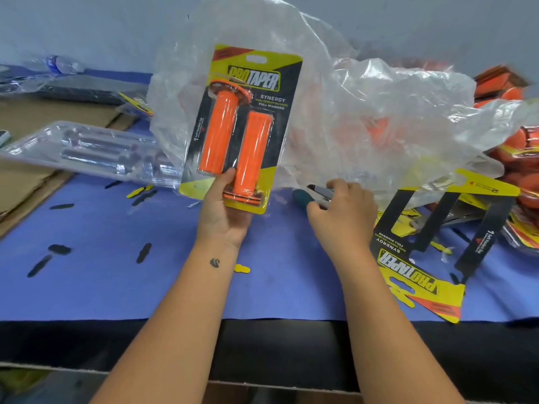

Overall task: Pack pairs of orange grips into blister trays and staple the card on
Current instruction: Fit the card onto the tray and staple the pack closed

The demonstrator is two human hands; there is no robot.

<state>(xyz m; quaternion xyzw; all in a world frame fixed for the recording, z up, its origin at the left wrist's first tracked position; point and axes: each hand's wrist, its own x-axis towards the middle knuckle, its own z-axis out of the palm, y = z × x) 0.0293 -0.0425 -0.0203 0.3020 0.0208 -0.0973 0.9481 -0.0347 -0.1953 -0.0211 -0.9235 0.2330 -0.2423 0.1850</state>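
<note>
Far left: a water bottle [62, 64] lies against the wall, cardboard sheets [35, 158] sit on the counter.
Empty trays: a stack of clear blister trays [87, 150] waits at the left, unfilled.
Left hand: the left hand [223, 211] holds the packed blister pack [242, 126] up off the counter, thumb curled over the front of its lower edge, the other fingers hidden behind.
The pack: two orange grips [236, 141] sit side by side, long axis running up and away from the person, card face toward the camera.
Right hand: the right hand [341, 208] is down on the stapler [316, 193], fingers curled around it, just right of the pack's bottom corner.
Key relation: stapler lies right of and level with the pack's lower edge, so the right hand looks nearer for the stapling.
Likely step: my read, the bottom edge gets stapled next.
Behind: a big crumpled plastic bag [379, 112].
Right: loose printed cards [420, 272] and a heap of orange grips [519, 158].
Surface: blue counter [116, 272] strewn with punched card scraps, pale wall beyond.
</note>
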